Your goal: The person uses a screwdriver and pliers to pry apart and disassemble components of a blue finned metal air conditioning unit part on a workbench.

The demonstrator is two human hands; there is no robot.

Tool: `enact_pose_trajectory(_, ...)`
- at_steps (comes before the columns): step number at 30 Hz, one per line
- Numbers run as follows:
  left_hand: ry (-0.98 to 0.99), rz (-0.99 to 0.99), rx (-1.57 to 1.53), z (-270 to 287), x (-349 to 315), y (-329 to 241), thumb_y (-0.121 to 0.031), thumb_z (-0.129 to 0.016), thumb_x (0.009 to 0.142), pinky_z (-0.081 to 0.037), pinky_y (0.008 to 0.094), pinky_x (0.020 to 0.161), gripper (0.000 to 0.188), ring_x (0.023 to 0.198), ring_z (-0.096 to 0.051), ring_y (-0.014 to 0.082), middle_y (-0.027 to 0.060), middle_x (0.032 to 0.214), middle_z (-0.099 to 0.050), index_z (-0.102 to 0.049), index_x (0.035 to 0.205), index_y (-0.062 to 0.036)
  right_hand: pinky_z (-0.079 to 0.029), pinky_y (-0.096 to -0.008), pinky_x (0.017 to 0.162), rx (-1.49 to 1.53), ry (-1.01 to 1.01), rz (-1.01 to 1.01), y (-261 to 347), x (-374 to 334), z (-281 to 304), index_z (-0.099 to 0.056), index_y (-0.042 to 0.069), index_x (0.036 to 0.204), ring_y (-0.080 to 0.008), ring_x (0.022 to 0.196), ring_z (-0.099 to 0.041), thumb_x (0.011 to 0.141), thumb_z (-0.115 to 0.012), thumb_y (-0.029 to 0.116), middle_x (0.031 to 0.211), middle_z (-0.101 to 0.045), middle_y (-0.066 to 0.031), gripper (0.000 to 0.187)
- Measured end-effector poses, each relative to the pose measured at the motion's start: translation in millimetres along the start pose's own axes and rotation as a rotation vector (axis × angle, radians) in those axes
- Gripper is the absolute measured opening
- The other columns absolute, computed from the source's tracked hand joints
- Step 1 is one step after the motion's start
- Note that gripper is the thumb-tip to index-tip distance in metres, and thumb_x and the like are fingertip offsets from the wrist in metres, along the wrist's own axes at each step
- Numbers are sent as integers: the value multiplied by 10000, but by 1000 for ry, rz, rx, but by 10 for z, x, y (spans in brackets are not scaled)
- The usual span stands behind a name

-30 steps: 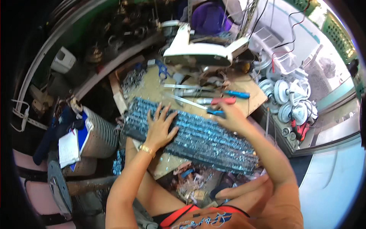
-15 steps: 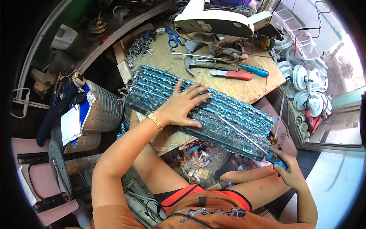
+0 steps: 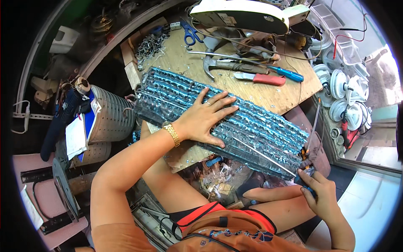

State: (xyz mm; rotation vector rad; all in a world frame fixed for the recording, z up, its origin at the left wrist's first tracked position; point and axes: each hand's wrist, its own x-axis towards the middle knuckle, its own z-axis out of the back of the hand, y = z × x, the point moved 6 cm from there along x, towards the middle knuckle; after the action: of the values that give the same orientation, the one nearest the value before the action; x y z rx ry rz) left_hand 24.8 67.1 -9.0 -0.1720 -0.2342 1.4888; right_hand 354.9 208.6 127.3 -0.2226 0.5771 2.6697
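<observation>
A long block (image 3: 268, 121) with shiny blue, ridged rows lies slanted across the front of the wooden worktop, its kind unclear. My left hand (image 3: 203, 117) presses flat on its middle, fingers spread, with a gold watch at the wrist. At the block's right end, my right hand (image 3: 321, 191) grips a long screwdriver. The screwdriver's thin shaft (image 3: 262, 154) lies along the dark near side of the block and points up and left. Most of the blue handle is covered by my fingers.
Behind the block lie a claw hammer (image 3: 235, 66), a red-handled knife (image 3: 268, 80), a blue-handled screwdriver (image 3: 289, 74), blue scissors (image 3: 191, 35) and a heap of metal bits (image 3: 150, 49). A perforated drum (image 3: 115, 115) stands left; white wheels (image 3: 342, 86) sit right.
My right hand and the screwdriver have shifted slightly nearer to me. The shaft now lies lower on the block's near side. My left hand stays spread on the block. The view has shifted slightly.
</observation>
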Motion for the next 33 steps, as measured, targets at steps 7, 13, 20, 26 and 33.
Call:
enact_pose_trajectory(7,-5,4,-27,37,14,46,-864,-674,699,-93,655,1252,1168,1585,-266,317,85,1689,-356,-397,1622,-205,-480,-381,571,18,20,4,-37,61,-14,-742,153,1317,-261,619,-592,774,-798,97,789,-565,-56,548)
enact_pose_trajectory(13,10,15,-37,-5,18,49,-849,-676,710,-103,666,1246,1146,1583,-268,323,84,1688,-355,-407,1615,-199,-483,-379,554,-46,39,92,-48,285,41,-740,148,1317,-259,606,-575,769,-784,38,781,-547,-66,561)
enact_pose_trajectory(20,10,3,-40,-80,38,5,-848,-643,740,-97,716,1221,1106,1580,-273,329,84,1688,-357,-429,1600,-187,-489,-382,569,-34,62,15,264,403,128,-742,128,1302,-254,622,-589,758,-784,18,761,-549,-58,556)
enact_pose_trajectory(26,-19,-10,-2,-32,27,22,-872,-649,723,-120,686,1236,1136,1573,-287,332,85,1680,-371,-425,1603,-189,-514,-429,637,24,54,-9,40,387,48,-700,120,1357,-331,709,-652,836,-764,98,788,-599,-136,525)
enact_pose_trajectory(33,-42,-19,27,46,-5,23,-879,-671,690,-123,666,1244,1175,1574,-284,326,84,1675,-379,-422,1606,-188,-505,-414,651,156,27,-56,-199,-83,-145,-715,154,1349,-326,708,-649,859,-749,103,810,-638,-147,494)
